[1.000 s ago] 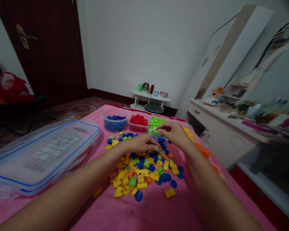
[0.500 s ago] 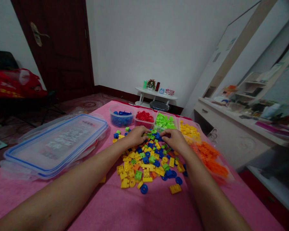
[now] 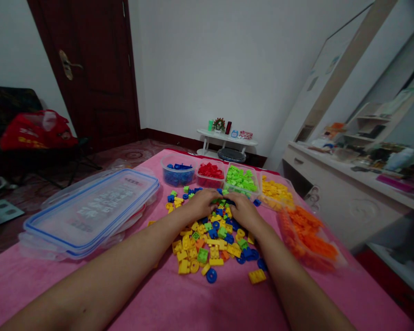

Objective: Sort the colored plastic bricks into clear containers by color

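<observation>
A mixed pile of plastic building bricks (image 3: pixel 214 250) in yellow, blue, green and orange lies on a pink cloth (image 3: pixel 200 308). At the far side of the pile, my left hand (image 3: pixel 207 201) has its fingers curled in among the pieces. My right hand (image 3: pixel 243 210) is bent inward close beside it, fingertips down in the bricks. Small green pieces show between the two hands. What either hand grips is hidden by the fingers. A blue ring (image 3: pixel 211 276) and a yellow brick (image 3: pixel 257 276) lie at the near edge of the pile.
Beyond the pile stand tubs of blue (image 3: pixel 178 174), red (image 3: pixel 210 174), green (image 3: pixel 242 178) and yellow pieces (image 3: pixel 277 192). An orange-filled tub (image 3: pixel 305 236) sits beside my right forearm. Stacked clear lids (image 3: pixel 93 209) lie left. A dresser (image 3: pixel 348 184) stands right.
The view has shifted slightly, moving the scene down and right. My right hand has come closer to my left, and the gap between them has narrowed.
</observation>
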